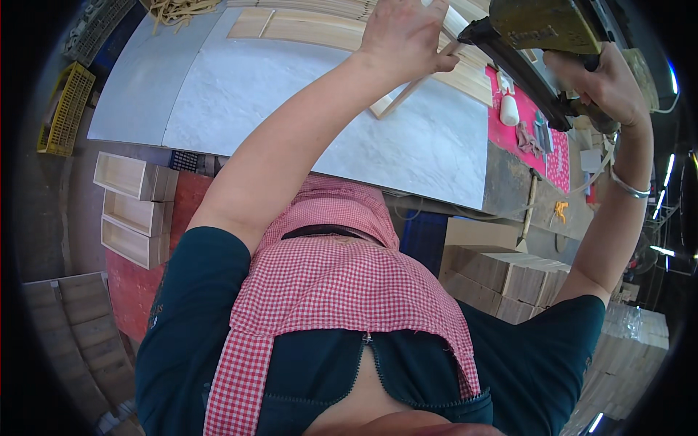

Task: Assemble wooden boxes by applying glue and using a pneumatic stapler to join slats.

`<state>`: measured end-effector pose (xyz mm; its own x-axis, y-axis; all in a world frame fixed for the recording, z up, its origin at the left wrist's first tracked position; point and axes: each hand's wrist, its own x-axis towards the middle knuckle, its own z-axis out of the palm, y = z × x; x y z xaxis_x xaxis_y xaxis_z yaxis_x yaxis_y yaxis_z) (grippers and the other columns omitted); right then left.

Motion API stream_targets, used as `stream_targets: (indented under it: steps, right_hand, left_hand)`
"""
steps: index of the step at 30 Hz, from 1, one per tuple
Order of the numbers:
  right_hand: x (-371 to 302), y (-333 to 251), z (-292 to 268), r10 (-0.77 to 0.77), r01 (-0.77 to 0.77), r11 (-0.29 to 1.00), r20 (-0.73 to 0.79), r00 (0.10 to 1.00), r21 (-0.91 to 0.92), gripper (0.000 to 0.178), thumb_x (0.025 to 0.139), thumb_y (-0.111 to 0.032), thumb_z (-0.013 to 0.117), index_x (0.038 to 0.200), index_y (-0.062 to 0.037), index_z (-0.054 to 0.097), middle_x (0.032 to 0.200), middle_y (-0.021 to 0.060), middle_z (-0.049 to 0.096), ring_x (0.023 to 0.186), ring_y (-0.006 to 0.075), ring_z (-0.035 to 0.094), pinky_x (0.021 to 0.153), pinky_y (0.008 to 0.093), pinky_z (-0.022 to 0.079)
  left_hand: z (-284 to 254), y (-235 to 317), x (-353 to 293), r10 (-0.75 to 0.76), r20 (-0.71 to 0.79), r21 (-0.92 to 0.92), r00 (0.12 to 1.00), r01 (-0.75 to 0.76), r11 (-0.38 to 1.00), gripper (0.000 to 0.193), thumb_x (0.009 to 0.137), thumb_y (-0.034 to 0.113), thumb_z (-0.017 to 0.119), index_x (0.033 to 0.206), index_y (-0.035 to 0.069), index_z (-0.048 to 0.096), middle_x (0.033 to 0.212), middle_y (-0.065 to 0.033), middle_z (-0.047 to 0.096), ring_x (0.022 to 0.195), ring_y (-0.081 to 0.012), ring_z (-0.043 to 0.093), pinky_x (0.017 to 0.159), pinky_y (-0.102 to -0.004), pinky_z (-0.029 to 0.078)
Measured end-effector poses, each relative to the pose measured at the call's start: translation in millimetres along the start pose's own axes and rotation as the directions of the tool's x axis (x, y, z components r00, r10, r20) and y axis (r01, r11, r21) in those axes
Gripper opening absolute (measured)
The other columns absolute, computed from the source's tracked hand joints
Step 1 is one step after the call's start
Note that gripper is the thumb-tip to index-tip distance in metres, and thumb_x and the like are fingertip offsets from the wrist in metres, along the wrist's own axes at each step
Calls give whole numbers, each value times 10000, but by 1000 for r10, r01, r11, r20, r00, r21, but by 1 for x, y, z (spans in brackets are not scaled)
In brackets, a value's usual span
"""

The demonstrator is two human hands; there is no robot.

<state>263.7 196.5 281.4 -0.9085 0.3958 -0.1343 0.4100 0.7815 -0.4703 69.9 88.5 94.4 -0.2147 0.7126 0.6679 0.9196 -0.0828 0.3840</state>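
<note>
My right hand (614, 86) is wrapped round the handle of a nail gun (542, 27) with a dark magazine, raised at the upper right. The tool's nose reaches left to the wooden pieces by my left hand (403, 40); whether it touches them I cannot tell. My left hand is closed on a thin wooden strip (408, 93), part of what looks like a small wooden frame or box, mostly hidden behind the hand. The strip's lower end lies over the marbled white tabletop (291, 94). Behind it lie pale wooden boards (313, 33).
A white bottle (509, 111) and a crumpled cloth (529, 139) lie on a pink sheet at the right. Small wooden boxes (125, 211) stand at the left, near a yellow crate (67, 109). Wooden stacks (502, 276) sit at the lower right. A hose (589, 182) runs by my right arm.
</note>
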Motion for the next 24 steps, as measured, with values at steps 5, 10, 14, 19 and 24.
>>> stream_targets:
  steps: [5,10,14,19,24]
  right_hand:
    - [0,4,-2,49,-49,999,9,999,-4,373,896,-345,767,1001,1,674,582,-2,555,393,73,414,374,204,323]
    - [1,10,-3,48,-48,999,15,999,-7,376,899,-343,763,1020,-1,666,589,-1,558,390,78,420,368,197,331]
    - [0,10,-3,65,-65,998,21,998,12,384,902,-342,759,1036,3,656,601,3,568,390,83,431,363,193,336]
    - [-5,27,-6,22,-22,1000,-14,1000,10,388,907,-324,753,1063,12,638,587,1,553,376,86,415,350,192,328]
    - [-50,63,4,185,-221,975,-421,888,-37,444,835,-300,806,1075,44,656,736,90,657,571,178,576,559,283,464]
  left_hand:
    - [-3,4,2,-105,180,-32,978,112,993,717,720,369,765,1220,-95,545,1077,-289,554,1024,-393,482,952,-453,414]
    - [5,-1,0,-24,57,-26,998,26,999,726,724,388,772,1217,-95,546,1085,-287,545,1039,-388,477,952,-451,414]
    - [5,0,1,-46,117,-57,992,53,997,737,732,406,774,1221,-95,545,1091,-285,538,1046,-384,474,955,-448,413]
    - [-1,4,0,2,-20,65,1000,-1,998,770,740,422,780,1264,-88,539,1092,-281,532,1050,-386,478,946,-450,428]
    - [-18,12,4,-235,227,82,945,222,972,789,742,407,785,1317,-69,528,1101,-283,526,1056,-396,484,936,-455,450]
